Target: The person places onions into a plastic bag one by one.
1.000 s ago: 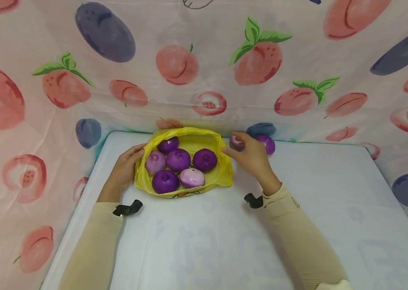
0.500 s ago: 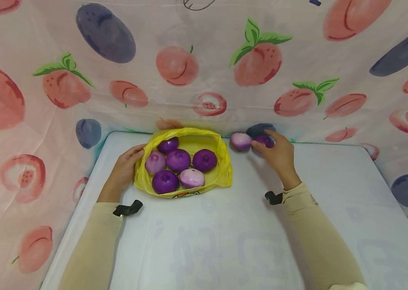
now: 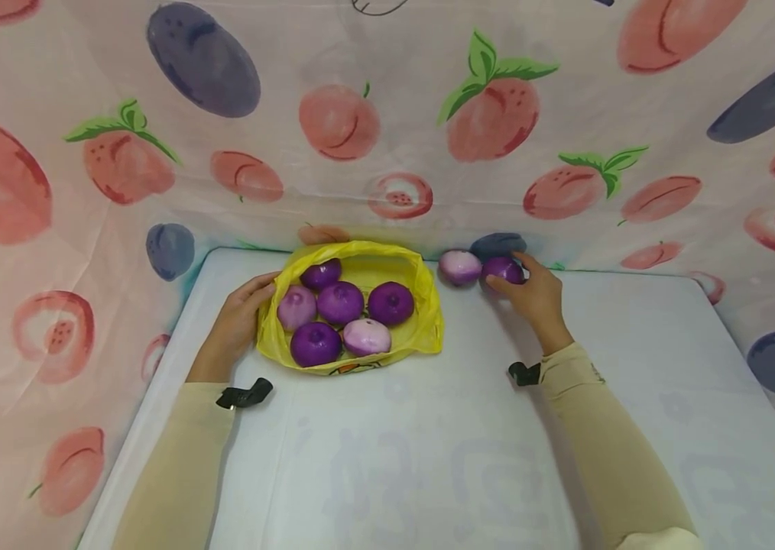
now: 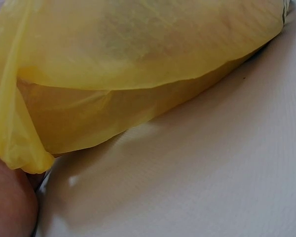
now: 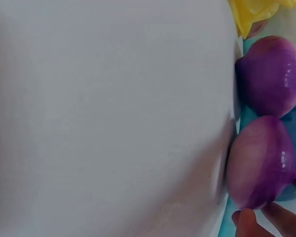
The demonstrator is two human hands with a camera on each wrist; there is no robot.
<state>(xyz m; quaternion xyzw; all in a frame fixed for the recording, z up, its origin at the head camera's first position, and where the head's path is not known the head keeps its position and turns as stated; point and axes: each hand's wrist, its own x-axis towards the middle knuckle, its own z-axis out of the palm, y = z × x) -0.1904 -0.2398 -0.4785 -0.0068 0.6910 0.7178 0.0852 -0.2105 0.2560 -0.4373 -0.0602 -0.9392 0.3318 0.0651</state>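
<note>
A yellow plastic bag lies with its mouth open at the table's back, several purple onions inside. At its left edge, my left hand grips the rim; in the left wrist view a fold of the bag hangs by the thumb. My right hand has thumb and fingers around a dark purple onion right of the bag. In the right wrist view, fingertips touch the lower end of that onion. A paler onion sits beside it, between it and the bag.
The white-covered table ends just behind the bag and the two loose onions. A fruit-printed cloth rises along that back edge and around the sides. Black wrist mounts sit on both sleeves.
My right hand has moved right, from beside the bag's rim past the paler onion to the dark purple one, and its fingers have come around it. The left hand and bag stay put.
</note>
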